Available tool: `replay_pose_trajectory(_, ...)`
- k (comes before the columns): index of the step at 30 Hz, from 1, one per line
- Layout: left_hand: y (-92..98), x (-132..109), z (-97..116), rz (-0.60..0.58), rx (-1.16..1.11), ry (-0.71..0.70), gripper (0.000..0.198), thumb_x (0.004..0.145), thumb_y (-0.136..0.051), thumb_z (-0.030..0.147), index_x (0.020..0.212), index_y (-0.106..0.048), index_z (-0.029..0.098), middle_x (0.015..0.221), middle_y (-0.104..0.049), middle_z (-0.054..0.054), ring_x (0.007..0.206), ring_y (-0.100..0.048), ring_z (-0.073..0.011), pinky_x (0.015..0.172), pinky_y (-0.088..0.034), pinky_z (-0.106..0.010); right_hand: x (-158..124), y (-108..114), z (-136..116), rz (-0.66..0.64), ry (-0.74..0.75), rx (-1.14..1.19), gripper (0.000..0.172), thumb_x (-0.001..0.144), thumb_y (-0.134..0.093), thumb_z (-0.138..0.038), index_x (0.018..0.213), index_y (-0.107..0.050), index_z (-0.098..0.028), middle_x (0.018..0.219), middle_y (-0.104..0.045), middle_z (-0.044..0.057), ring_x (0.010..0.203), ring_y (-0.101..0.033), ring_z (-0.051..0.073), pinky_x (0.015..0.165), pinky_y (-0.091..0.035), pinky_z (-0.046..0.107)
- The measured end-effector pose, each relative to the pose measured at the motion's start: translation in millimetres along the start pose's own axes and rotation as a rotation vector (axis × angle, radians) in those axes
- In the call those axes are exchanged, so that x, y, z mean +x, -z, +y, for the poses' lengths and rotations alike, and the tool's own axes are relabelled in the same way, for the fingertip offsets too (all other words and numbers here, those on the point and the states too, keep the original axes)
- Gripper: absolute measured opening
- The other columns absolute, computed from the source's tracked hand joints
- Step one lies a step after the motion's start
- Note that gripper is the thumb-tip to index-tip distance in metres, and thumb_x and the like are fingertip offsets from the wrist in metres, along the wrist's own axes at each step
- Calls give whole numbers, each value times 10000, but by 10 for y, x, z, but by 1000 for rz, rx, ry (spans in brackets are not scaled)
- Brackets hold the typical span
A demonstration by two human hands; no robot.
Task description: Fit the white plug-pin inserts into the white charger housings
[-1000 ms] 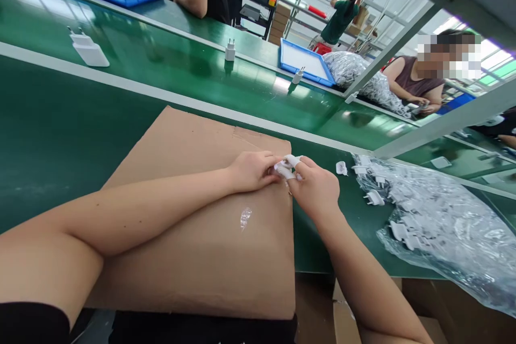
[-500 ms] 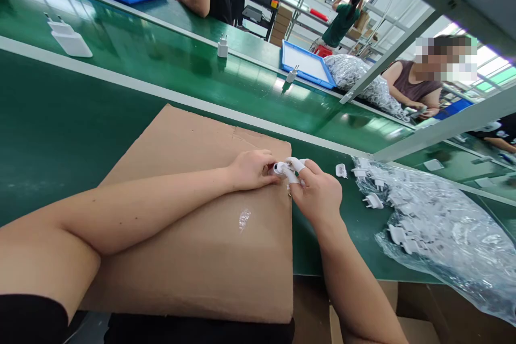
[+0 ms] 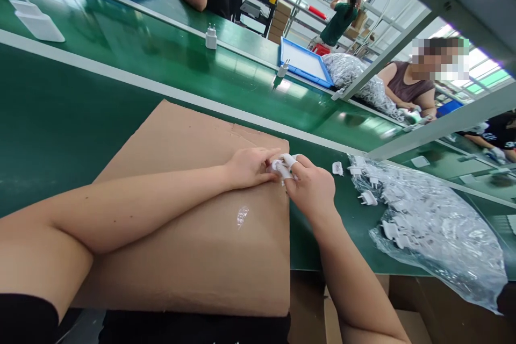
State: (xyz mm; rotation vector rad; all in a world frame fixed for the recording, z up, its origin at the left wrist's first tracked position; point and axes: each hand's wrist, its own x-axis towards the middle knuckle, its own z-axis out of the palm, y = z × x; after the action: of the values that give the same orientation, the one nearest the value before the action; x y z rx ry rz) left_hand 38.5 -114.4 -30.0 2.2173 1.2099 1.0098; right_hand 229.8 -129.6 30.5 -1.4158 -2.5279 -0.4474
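My left hand (image 3: 252,166) is closed at the right edge of a brown cardboard sheet (image 3: 193,247), its fingers around a small white charger (image 3: 275,165). White finger cots cover the thumb and a finger of my right hand (image 3: 310,185), which pinches the same charger from the right. Most of the charger is hidden by my fingers. Just right of my right hand, a loose white plug piece (image 3: 337,168) lies on the green table. Another white plug (image 3: 367,198) with pins rests beside a clear plastic bag (image 3: 447,226) full of white plug parts.
Beyond a pale rail, a green conveyor belt (image 3: 161,70) carries white chargers (image 3: 210,37) standing apart. Blue-rimmed trays (image 3: 306,62) sit on the far side. A slanting metal post (image 3: 391,54) rises at right. Several people work across the belt.
The chargers on the belt have shifted left. My fingers have closed further over the charger, hiding its dark opening. The view has shifted slightly.
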Motion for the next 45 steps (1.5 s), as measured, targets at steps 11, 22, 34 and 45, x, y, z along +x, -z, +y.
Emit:
replay_pose_trajectory(11,-18,-35,125,-42,567,-184,482,1044,-383,424,1265,-568,37,880,-682,-143,704,-653,-249,504,-374,-316,-83,-136,-106,60,-167,132,218,909,-532,-308,877,-722,-206,837,-598,19,524,-387,100,502,-197,263)
replay_pose_trajectory(22,83,18,70,-50,-204,142,304,944,-553,453,975,-701,190,721,-689,-11,619,-635,-162,575,-447,-243,-100,-196,90,-12,-399,951,678,822,-683,-430,1448,-468,-282,1058,-697,45,513,-565,96,458,-438,235)
replay_pose_trajectory(34,334,25,249,-210,-691,196,546,913,-564,670,956,-651,132,800,-684,-82,650,-633,-176,624,-518,-286,-111,-98,126,99,-122,1084,576,723,-814,-395,1257,-647,-257,780,-653,-14,554,-529,110,524,-440,241)
replay_pose_trajectory(45,382,-54,296,159,111,-440,660,929,-420,762,1151,-547,154,876,-664,-91,749,-603,-236,755,-443,-391,-239,31,5,237,-38,1210,584,764,-799,-426,1290,-604,-263,721,-636,-25,493,-513,99,464,-438,230)
